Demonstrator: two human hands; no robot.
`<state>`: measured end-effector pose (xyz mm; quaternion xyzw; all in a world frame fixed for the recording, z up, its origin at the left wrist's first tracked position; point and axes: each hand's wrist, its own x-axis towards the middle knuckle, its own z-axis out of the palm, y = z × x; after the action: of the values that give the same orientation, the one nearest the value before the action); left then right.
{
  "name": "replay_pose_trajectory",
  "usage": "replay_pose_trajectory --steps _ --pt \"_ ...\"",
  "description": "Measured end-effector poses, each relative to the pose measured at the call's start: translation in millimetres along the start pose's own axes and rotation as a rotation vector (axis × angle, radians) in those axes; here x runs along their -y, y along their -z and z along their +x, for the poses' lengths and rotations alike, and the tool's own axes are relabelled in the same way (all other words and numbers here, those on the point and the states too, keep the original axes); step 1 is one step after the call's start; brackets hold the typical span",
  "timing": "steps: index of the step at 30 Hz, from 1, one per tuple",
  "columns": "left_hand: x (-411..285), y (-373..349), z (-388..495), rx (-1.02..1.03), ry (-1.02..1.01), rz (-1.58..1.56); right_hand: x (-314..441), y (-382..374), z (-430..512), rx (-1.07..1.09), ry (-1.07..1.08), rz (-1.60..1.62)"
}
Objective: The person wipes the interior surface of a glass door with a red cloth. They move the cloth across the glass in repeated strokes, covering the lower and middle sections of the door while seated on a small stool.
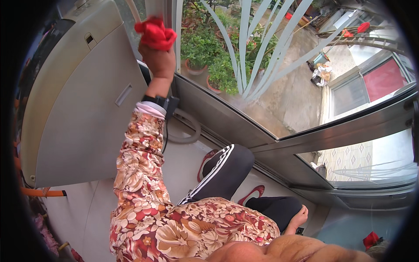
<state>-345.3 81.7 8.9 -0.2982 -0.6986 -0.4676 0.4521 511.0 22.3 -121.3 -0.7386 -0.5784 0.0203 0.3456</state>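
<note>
My left hand [158,64], raised at arm's length, grips a bunched red cloth [157,35]. The cloth is up against or just in front of the grey metal door frame [161,13] beside the glass; contact cannot be made out. A black strap with a small device [162,102] circles that wrist, and a thin cable hangs from it. My right hand [297,218] rests by my right knee, its fingers partly hidden. Both knees, in dark striped trousers [226,173], are bent low near the door's bottom rail.
A large beige appliance cabinet [88,108] stands close on the left. A grey hose [193,131] curls on the pale floor [178,160] by the door track. Beyond the glass panel [288,72] are potted plants [221,77] and a paved yard. An orange bar [44,192] lies at lower left.
</note>
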Motion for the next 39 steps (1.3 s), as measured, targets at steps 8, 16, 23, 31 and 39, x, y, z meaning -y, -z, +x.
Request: replay_pose_trajectory --steps 8,16,23,31,39 --pt "24.8 -2.0 -150.2 0.255 0.564 -0.142 -3.3 -4.1 3.1 -0.022 0.006 -0.026" --pt "-25.2 11.9 -37.4 0.051 0.030 -0.193 -13.4 -31.3 14.2 -0.040 0.040 0.002" --pt "-59.5 28.3 138.0 -0.164 -0.462 -0.216 -27.4 -44.5 17.4 -0.067 0.025 -0.022" --pt "-57.9 7.7 118.7 -0.232 -0.301 -0.200 -26.4 -40.4 14.9 -0.075 0.011 0.003" --pt "-1.0 -12.6 -47.4 0.075 -0.041 -0.126 -24.5 -46.5 18.0 -0.097 0.015 0.020"
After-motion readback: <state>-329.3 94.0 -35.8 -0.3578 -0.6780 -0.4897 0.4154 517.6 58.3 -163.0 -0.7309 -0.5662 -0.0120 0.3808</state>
